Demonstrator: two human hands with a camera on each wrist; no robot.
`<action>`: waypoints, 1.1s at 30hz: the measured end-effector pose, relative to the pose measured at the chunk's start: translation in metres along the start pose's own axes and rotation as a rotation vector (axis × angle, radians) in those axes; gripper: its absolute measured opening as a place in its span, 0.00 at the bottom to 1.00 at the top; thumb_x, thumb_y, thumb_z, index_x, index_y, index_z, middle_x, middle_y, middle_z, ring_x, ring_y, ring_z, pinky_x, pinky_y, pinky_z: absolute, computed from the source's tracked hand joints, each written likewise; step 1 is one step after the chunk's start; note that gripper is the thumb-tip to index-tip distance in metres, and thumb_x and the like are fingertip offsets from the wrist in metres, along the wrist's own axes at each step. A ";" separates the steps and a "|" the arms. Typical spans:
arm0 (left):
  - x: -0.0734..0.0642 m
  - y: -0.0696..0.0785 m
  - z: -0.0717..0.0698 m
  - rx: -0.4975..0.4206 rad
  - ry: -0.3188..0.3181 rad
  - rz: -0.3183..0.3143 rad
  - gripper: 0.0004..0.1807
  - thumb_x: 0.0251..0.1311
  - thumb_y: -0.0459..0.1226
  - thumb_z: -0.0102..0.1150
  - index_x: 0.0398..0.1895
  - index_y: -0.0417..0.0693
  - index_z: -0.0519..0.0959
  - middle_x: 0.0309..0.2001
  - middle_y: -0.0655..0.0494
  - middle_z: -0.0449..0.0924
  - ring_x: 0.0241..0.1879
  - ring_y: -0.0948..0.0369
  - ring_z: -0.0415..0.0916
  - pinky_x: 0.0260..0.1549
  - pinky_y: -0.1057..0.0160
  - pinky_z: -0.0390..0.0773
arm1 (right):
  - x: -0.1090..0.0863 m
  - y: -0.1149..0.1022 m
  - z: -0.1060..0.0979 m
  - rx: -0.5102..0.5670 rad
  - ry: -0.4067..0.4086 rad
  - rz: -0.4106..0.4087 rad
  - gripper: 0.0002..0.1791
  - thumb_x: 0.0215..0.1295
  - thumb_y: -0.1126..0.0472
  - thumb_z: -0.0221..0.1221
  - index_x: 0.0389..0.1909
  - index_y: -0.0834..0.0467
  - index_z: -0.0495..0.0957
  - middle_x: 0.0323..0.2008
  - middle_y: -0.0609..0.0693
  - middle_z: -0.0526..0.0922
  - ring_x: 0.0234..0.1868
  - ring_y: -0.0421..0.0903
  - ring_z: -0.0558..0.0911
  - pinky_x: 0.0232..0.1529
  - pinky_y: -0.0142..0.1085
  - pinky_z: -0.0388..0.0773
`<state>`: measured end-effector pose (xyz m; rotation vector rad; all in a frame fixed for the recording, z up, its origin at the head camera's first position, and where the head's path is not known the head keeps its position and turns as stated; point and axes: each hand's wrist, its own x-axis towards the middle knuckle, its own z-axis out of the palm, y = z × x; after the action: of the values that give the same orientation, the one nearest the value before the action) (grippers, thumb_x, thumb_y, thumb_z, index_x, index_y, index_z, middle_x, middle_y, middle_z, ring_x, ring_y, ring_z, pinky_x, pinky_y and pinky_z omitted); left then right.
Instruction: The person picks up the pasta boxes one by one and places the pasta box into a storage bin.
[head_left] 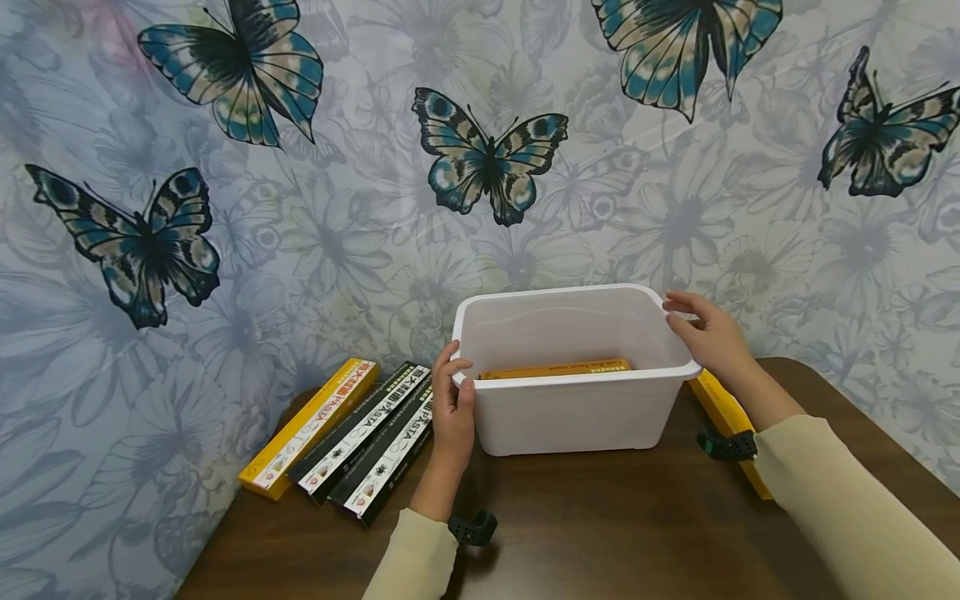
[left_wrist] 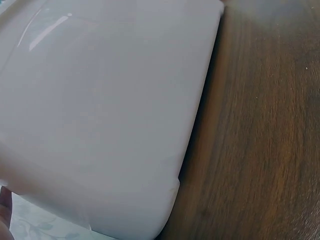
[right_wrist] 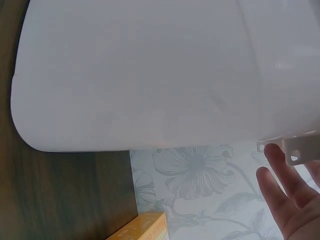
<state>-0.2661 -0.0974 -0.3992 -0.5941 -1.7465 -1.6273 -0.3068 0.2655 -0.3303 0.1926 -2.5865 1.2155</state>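
A white plastic bin (head_left: 577, 414) sits on the brown table between the two hands. At its left end, my left hand (head_left: 454, 412) grips the rim, thumb toward the front and fingers over the edge. My right hand (head_left: 705, 335) holds the rim at the far right corner; in the right wrist view its fingers (right_wrist: 280, 192) reach the underside of the rim beside a small lug with a hole. Inside the bin lies a long orange-yellow box (head_left: 557, 369), mostly hidden by the front wall. The left wrist view is filled by the bin's side wall (left_wrist: 105, 110).
Left of the bin, a long yellow box (head_left: 309, 429) and two black boxes, one outer (head_left: 358, 433) and one inner (head_left: 390, 454), lie side by side. Another yellow box (head_left: 723, 408) lies under the right forearm. Behind the table (head_left: 600, 525) hangs a butterfly-patterned backdrop (head_left: 337, 208).
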 end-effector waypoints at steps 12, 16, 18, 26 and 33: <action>0.001 0.001 0.001 0.000 -0.015 0.010 0.13 0.68 0.30 0.43 0.51 0.31 0.69 0.72 0.31 0.56 0.73 0.36 0.54 0.67 0.46 0.60 | -0.035 0.015 -0.005 -0.055 0.098 -0.086 0.29 0.78 0.49 0.47 0.74 0.57 0.62 0.66 0.67 0.73 0.56 0.66 0.78 0.39 0.23 0.74; 0.001 0.002 0.001 0.007 -0.013 0.006 0.13 0.68 0.30 0.43 0.51 0.32 0.69 0.72 0.30 0.56 0.72 0.34 0.56 0.66 0.41 0.61 | -0.052 0.020 -0.005 -0.083 0.110 -0.119 0.28 0.78 0.50 0.48 0.73 0.56 0.63 0.65 0.66 0.74 0.53 0.38 0.79 0.43 0.20 0.71; 0.001 0.002 0.000 0.011 -0.012 0.005 0.13 0.67 0.29 0.43 0.52 0.32 0.69 0.72 0.30 0.56 0.71 0.33 0.56 0.64 0.39 0.61 | -0.059 0.021 -0.005 -0.089 0.109 -0.119 0.28 0.78 0.49 0.48 0.74 0.54 0.63 0.66 0.64 0.74 0.50 0.21 0.72 0.42 0.15 0.66; 0.001 0.002 -0.001 0.021 -0.018 -0.004 0.14 0.67 0.28 0.42 0.52 0.30 0.68 0.72 0.30 0.56 0.71 0.33 0.57 0.62 0.34 0.63 | -0.091 0.033 -0.003 -0.073 0.162 -0.152 0.27 0.77 0.52 0.51 0.75 0.46 0.62 0.65 0.41 0.76 0.52 0.09 0.63 0.45 0.08 0.60; 0.000 0.001 -0.001 0.025 -0.025 0.008 0.13 0.67 0.29 0.43 0.52 0.33 0.69 0.72 0.30 0.56 0.71 0.32 0.56 0.63 0.37 0.63 | -0.120 0.060 -0.009 -0.072 0.236 -0.093 0.33 0.73 0.53 0.56 0.77 0.47 0.58 0.66 0.22 0.63 0.54 0.08 0.57 0.50 0.06 0.51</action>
<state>-0.2651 -0.0981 -0.3981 -0.6114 -1.7771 -1.5969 -0.2052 0.3112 -0.4050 0.1440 -2.3852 1.0431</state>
